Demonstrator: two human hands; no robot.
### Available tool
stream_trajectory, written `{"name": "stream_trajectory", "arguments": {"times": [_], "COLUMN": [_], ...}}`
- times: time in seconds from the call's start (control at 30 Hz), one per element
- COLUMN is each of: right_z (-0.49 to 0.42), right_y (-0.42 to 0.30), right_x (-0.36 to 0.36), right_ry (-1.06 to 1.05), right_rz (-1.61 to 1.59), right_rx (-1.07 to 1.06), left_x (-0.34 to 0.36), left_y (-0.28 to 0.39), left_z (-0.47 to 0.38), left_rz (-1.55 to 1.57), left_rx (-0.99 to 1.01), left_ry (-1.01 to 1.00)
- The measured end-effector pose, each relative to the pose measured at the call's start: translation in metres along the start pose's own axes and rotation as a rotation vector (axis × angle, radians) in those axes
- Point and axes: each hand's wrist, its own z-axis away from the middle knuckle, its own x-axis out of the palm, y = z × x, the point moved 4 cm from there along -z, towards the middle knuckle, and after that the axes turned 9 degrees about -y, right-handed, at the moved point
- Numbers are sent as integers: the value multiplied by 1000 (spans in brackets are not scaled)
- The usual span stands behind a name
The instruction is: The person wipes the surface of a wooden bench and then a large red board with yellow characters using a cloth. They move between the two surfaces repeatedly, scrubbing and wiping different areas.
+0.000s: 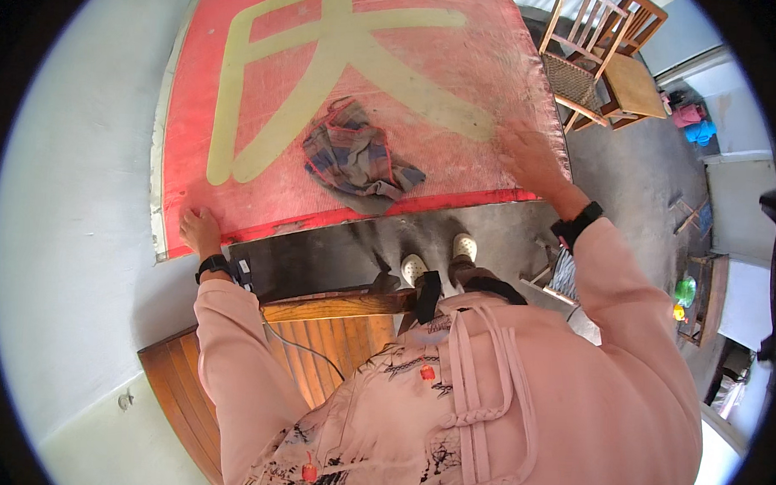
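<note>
A red cover [271, 110] with large yellow strokes lies over a table before me. My left hand [199, 229] rests at its near left corner, the fingers bent over the edge; whether they pinch the cover is unclear. Farther right, my right hand [530, 159] lies on the cover near the right edge, palm down with the fingers spread, and nothing shows in it. Between the hands, nearer the front edge, sits a crumpled plaid cloth [359, 155] with red trim. Neither hand touches the cloth.
A pale wall [83, 168] runs along the left. A slatted wooden bench [320, 343] stands close in front of my body on the left. Wooden chairs [573, 76] stand beyond the table's right side, and a folding stool [563, 274] is below my right forearm.
</note>
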Motion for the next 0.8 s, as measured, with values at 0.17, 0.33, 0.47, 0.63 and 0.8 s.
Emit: {"name": "stream_trajectory", "arguments": {"times": [0.17, 0.33, 0.47, 0.63, 0.8], "right_z": [41, 52, 54, 52, 54], "right_y": [33, 36, 36, 35, 42], "right_x": [12, 31, 34, 31, 27], "right_ry": [54, 76, 112, 120, 91], "right_rz": [100, 88, 68, 47, -23], "right_rx": [77, 74, 79, 57, -3], "left_x": [-47, -47, -23, -5, 0], "left_y": [70, 234, 304, 322, 319], "left_z": [21, 117, 152, 184, 180], "left_rz": [267, 357, 305, 70, 51], "left_rx": [236, 724, 689, 517, 518], "left_ry": [177, 275, -64, 16, 11]}}
